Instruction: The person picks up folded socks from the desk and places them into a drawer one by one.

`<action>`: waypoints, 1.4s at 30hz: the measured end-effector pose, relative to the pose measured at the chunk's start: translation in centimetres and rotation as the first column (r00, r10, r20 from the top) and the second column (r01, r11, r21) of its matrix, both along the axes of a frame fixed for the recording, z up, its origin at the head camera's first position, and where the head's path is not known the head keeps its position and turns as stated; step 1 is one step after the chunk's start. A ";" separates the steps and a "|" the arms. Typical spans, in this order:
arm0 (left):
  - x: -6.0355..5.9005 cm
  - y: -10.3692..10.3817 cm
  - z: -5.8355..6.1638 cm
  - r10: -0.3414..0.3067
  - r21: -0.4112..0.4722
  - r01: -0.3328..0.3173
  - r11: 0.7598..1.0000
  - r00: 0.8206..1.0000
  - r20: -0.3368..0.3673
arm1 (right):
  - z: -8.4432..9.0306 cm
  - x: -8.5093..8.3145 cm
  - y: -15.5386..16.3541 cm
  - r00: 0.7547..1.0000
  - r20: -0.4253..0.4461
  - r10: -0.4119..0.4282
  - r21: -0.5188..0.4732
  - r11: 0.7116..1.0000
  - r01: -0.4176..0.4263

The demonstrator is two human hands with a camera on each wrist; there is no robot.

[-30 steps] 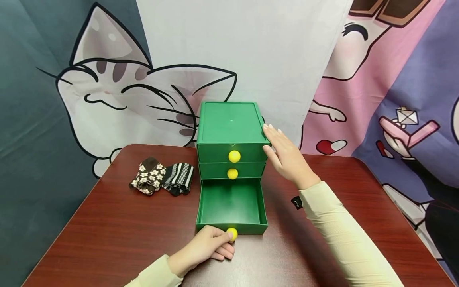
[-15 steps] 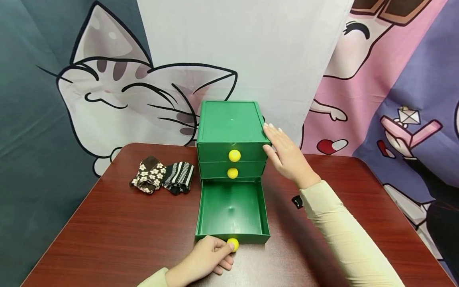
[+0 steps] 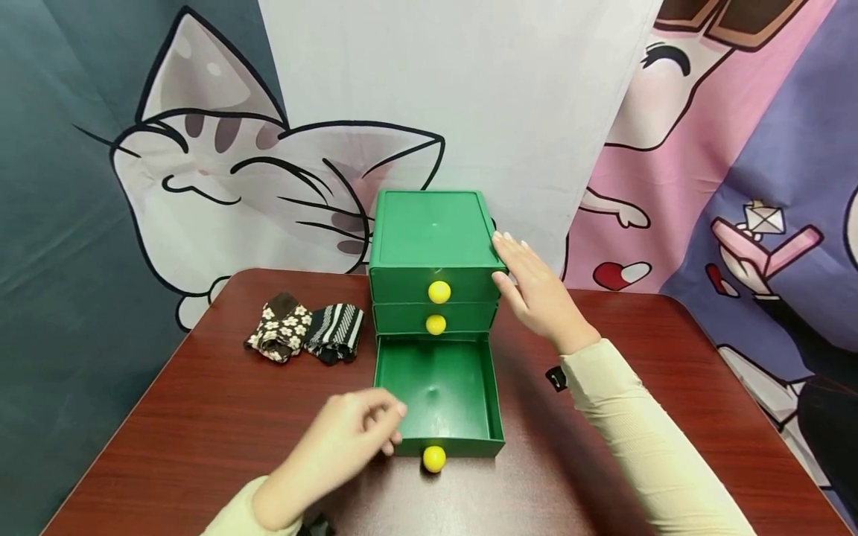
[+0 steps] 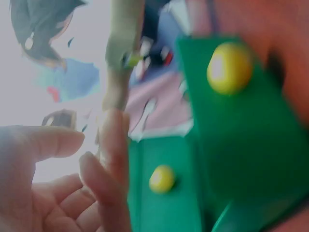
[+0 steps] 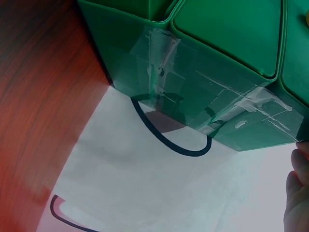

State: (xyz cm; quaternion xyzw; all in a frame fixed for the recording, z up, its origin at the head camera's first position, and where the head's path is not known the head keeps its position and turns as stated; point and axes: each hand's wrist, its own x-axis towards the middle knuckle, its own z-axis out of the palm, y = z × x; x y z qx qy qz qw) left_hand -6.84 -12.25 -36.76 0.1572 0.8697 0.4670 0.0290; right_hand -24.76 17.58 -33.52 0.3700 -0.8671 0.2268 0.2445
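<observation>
Left hand (image 3: 348,439) released knob (image 3: 433,458) (wrist view blurred).

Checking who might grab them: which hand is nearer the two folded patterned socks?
Left. The left hand hovers in front of the socks; the right hand rests against the green drawer cabinet's far side.

A dark reddish wood-grain surface (image 3: 201,439) with rounded corners fills the lower part of the head view. Behind it hang printed cloth backdrops: a teal one with a grey-and-white cartoon cat (image 3: 221,186) on the left, a plain white sheet (image 3: 456,89) in the middle, and a pink-and-purple cartoon print (image 3: 737,186) on the right. The light is even.
</observation>
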 end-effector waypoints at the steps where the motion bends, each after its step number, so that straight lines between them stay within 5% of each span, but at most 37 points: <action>1: -0.4 -0.4 0.5 0.052 0.007 -0.051 0.999 0.998 -0.029 | 0.0 0.0 0.0 1.000 0.001 0.002 -0.001 1.000 -0.002; 8: -4.8 -4.0 1.1 0.308 0.057 -0.302 0.951 0.933 -0.186 | 0.0 0.1 -0.1 1.000 0.006 0.002 -0.003 1.000 -0.002; 14: -9.4 -6.5 -1.2 0.407 0.029 -0.407 0.913 0.901 -0.150 | -0.1 0.1 0.0 1.000 0.008 -0.003 -0.002 1.000 0.003; 20: -12.0 -7.6 -3.7 0.446 -0.131 -0.454 0.881 0.891 -0.090 | 0.0 0.2 -0.1 1.000 0.013 0.003 0.000 1.000 -0.003; 30: -13.8 -7.1 -5.5 0.443 -0.398 -0.441 0.804 0.892 -0.094 | 0.0 0.1 -0.1 1.000 -0.002 0.009 -0.010 1.000 -0.009; 42: -14.6 -6.1 -5.7 0.451 -0.535 -0.431 0.727 0.887 -0.102 | -0.1 0.0 0.1 1.000 0.003 0.008 -0.015 1.000 -0.008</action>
